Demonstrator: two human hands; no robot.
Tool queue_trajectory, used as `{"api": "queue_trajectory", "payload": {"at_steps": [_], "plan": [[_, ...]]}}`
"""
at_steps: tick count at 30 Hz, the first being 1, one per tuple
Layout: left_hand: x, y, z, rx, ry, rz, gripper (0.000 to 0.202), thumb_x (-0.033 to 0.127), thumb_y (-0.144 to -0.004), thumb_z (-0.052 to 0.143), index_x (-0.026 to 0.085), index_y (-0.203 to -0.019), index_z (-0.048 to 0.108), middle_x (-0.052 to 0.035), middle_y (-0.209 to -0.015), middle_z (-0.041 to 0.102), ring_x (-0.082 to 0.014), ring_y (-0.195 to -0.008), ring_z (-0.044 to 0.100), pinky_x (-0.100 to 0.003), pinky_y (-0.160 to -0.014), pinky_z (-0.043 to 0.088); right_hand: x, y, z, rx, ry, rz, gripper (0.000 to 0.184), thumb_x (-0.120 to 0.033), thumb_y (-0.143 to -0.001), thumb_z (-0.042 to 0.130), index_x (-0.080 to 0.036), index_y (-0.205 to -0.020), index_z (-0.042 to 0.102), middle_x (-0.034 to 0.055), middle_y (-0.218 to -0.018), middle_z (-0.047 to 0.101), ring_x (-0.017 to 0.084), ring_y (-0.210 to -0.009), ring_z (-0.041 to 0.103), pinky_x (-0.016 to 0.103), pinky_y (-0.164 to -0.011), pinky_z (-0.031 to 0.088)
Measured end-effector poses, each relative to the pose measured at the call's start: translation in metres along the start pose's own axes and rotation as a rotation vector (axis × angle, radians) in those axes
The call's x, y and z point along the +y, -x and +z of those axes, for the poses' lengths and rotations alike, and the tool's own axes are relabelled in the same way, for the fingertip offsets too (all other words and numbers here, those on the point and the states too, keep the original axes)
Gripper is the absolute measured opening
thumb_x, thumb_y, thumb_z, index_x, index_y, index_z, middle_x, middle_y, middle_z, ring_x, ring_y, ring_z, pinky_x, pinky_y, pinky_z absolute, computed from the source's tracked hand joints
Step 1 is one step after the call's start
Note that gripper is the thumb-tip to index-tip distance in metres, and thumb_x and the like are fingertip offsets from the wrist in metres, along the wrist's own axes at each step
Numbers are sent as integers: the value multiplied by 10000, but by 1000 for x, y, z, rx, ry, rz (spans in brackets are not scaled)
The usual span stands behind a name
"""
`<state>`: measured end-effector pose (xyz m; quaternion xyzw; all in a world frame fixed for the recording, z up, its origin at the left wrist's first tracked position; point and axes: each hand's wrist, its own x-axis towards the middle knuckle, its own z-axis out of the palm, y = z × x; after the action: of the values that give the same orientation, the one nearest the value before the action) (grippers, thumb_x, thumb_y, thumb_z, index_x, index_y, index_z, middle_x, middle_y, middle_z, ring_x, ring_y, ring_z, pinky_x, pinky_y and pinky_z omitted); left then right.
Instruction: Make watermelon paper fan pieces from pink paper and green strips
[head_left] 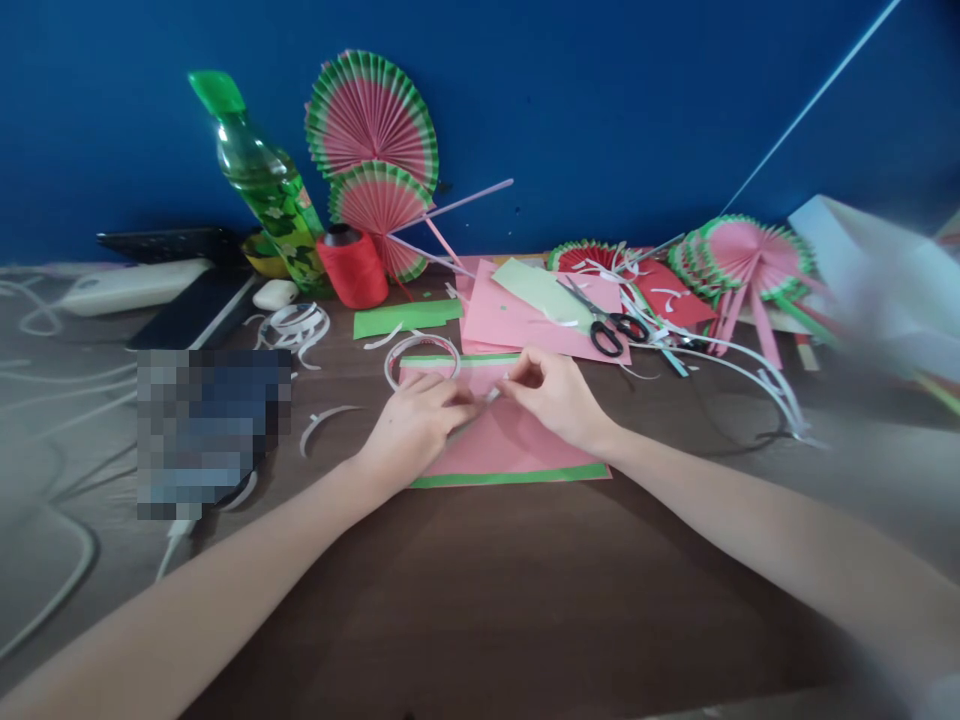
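A pink paper sheet [517,447] with green bands along its near and far edges lies flat on the dark table. Over it, my left hand [420,422] and my right hand [553,398] come close together, fingertips pinched. Between them runs a narrow pale strip [492,394] that looks like tape; both hands grip it, though its ends are hidden by the fingers. A white-and-red tape roll [388,366] rests just behind my left hand, overlapping the sheet's far left corner.
Behind the sheet lie black scissors [606,338], pink paper [499,318] and green paper [405,318]. Folded paper fans [375,120] lean on the blue wall near a green bottle [262,180] and red thread spool [354,272]. A charging phone [217,430] lies left; more fans [750,255] stand right.
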<state>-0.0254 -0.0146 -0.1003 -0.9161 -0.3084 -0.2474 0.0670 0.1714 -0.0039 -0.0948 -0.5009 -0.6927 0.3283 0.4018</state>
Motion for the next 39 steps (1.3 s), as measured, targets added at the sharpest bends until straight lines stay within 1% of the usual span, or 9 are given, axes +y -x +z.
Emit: {"api": "queue_trajectory", "payload": {"at_steps": [5, 10, 12, 17, 22, 26, 30, 34, 39], "plan": [[2, -1, -1, -12, -102, 39, 294, 153, -893, 420, 229, -923, 702, -44, -879, 648, -160, -780, 525, -302, -708, 405, -1, 1, 0, 19, 67, -36, 141, -177, -715, 611, -201, -638, 494, -17, -650, 596, 128, -607, 532, 273, -602, 403], [2, -2, -1, -9, -107, 55, 271, 148, -886, 439, 221, -913, 698, -43, -872, 643, -160, -787, 527, -299, -710, 400, -1, 0, 0, 86, 176, -117, 170, -143, -681, 643, -197, -621, 494, 12, -722, 567, 166, -746, 529, 308, -708, 410], [2, -2, -1, 2, -105, 66, 263, 143, -882, 446, 215, -911, 697, -43, -870, 643, -160, -787, 530, -296, -708, 400, 1, -1, 0, 92, 189, -126, 177, -134, -676, 645, -196, -616, 490, 14, -731, 546, 171, -765, 519, 317, -728, 409], [2, -2, -1, 16, -88, 72, 245, 144, -876, 458, 198, -885, 697, -43, -854, 645, -161, -782, 537, -298, -708, 401, 5, -3, 1, 67, 169, -102, 173, -135, -680, 642, -197, -626, 490, 11, -739, 529, 169, -756, 509, 326, -733, 417], [2, -2, -1, 26, -85, 77, 269, 142, -885, 434, 198, -878, 697, -42, -846, 643, -161, -783, 539, -297, -710, 398, 5, -3, 1, 61, 203, -105, 183, -126, -677, 645, -197, -614, 490, 13, -736, 533, 173, -762, 507, 334, -743, 410], [2, -2, -1, 6, -88, 63, 270, 154, -891, 429, 204, -892, 695, -39, -853, 641, -159, -789, 535, -296, -716, 397, 5, -3, 1, 60, 226, -108, 198, -109, -672, 633, -200, -596, 475, 12, -726, 532, 174, -758, 506, 337, -739, 406], [2, -1, 0, 1, -95, 62, 283, 164, -898, 417, 209, -887, 696, -40, -851, 639, -157, -792, 533, -297, -722, 398, 5, -5, -1, 41, 235, -104, 196, -124, -679, 624, -201, -589, 468, 10, -717, 522, 165, -725, 500, 327, -712, 405], [1, -1, 1, 17, -96, 70, 266, 161, -889, 436, 205, -882, 698, -38, -845, 640, -163, -788, 532, -299, -717, 399, 6, -5, 0, 44, 283, -138, 206, -102, -687, 604, -203, -600, 447, 11, -726, 507, 166, -732, 491, 322, -710, 400], [1, -1, 0, -12, -96, 54, 269, 160, -888, 437, 214, -896, 700, -39, -857, 644, -156, -796, 539, -295, -725, 403, 8, -3, 2, 62, 353, -176, 213, -102, -717, 571, -210, -623, 413, 20, -746, 493, 179, -769, 479, 332, -735, 398]]}}
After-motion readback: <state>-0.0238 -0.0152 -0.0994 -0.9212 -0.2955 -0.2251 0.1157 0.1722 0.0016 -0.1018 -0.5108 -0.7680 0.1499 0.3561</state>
